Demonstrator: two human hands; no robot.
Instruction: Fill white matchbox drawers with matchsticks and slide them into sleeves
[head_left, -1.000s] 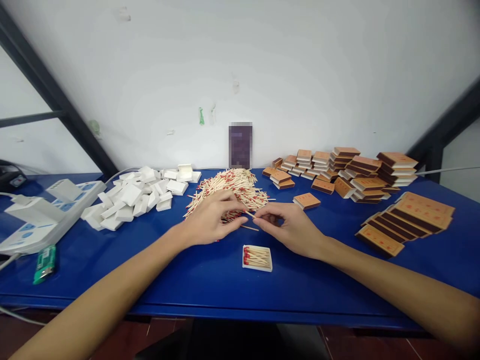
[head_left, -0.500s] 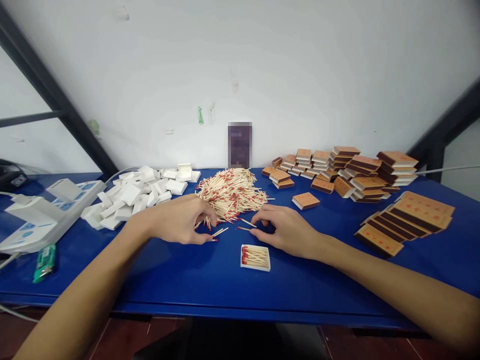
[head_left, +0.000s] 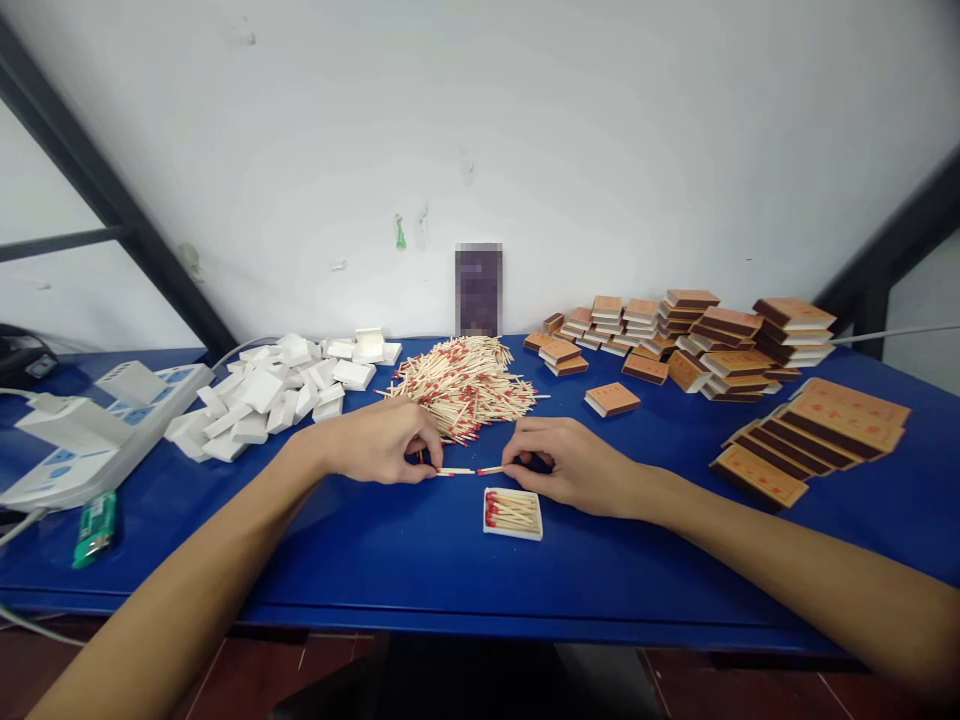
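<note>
Between finger and thumb, my left hand pinches matchsticks that point to the right. Facing it, my right hand is closed on matchsticks with red heads toward the left. The two sets of tips nearly meet above the blue table. Just below them lies a white matchbox tray with red-tipped matches in it, heads at its left side. Behind both hands rises a large heap of loose matches.
White matchbox trays are piled at the left, beside a white power strip and a green packet. Orange-brown matchboxes stand stacked at the back right. Matchbox sleeves lie fanned at the right. A single matchbox sits nearer the heap.
My left hand has moved slightly right, and its fingers have closed on the matchsticks. My right hand's fingers have drawn together on its matchsticks, and the two sets now line up.
</note>
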